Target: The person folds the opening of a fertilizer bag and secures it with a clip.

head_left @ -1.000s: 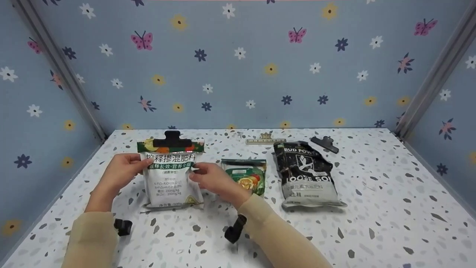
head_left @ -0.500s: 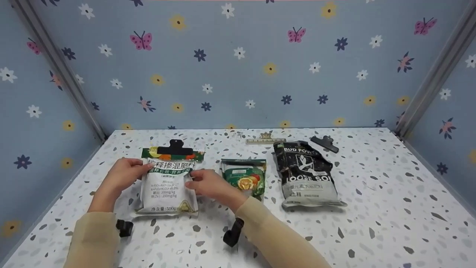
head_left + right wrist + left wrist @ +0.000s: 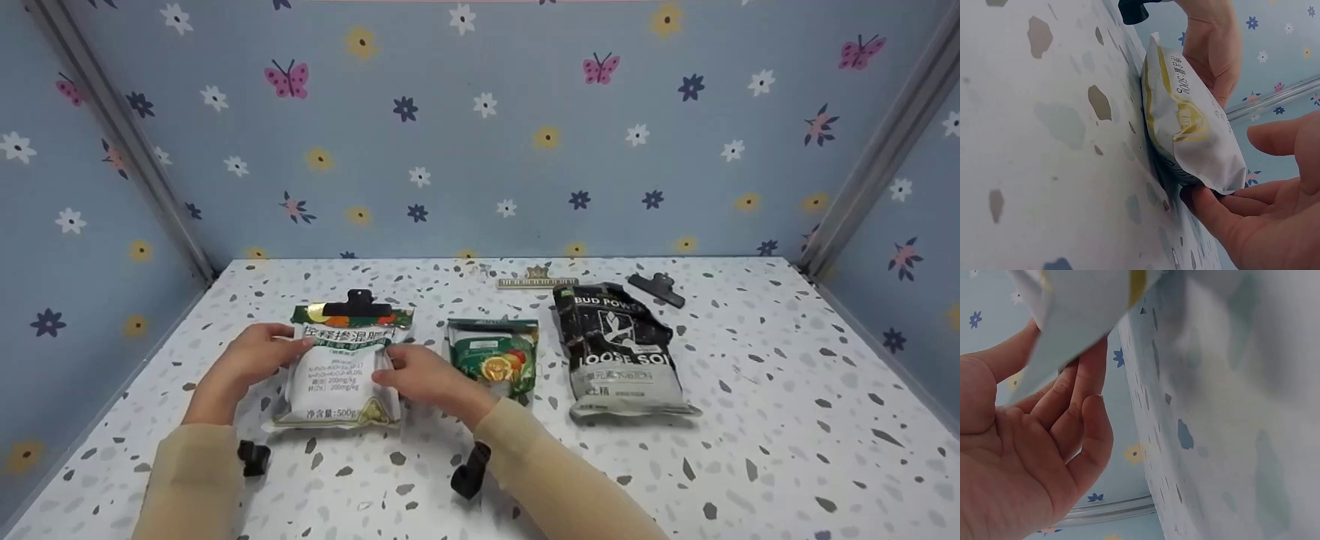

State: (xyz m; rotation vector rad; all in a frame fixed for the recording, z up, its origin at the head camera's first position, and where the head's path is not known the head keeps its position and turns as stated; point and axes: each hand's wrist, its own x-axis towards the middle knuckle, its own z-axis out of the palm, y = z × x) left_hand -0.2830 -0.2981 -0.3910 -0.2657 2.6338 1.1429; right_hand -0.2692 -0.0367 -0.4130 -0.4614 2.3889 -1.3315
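In the head view, a white fertilizer bag (image 3: 337, 382) rests with its lower edge on the table, leaning back. A black clip (image 3: 360, 304) grips its green top strip. My left hand (image 3: 259, 360) holds the bag's upper left side, thumb over the front and fingers behind. On the opposite side is my right hand (image 3: 427, 379). The right wrist view shows its fingers (image 3: 1224, 216) under the edge of the bag (image 3: 1190, 118), with the thumb apart from the front. Part of the bag fills the top of the left wrist view, above the left fingers (image 3: 1092, 374).
Right of the hands lies a small green pouch (image 3: 491, 356) with fruit printed on it, partly behind my right wrist. Further right is a black and grey bag (image 3: 622, 352). A gold clip (image 3: 536, 279) and a loose black clip (image 3: 656, 289) lie near the back wall.
The white bag's top has come down and toward me, so it leans further back. Both hands have lowered with it. The other bags and loose clips stay put.
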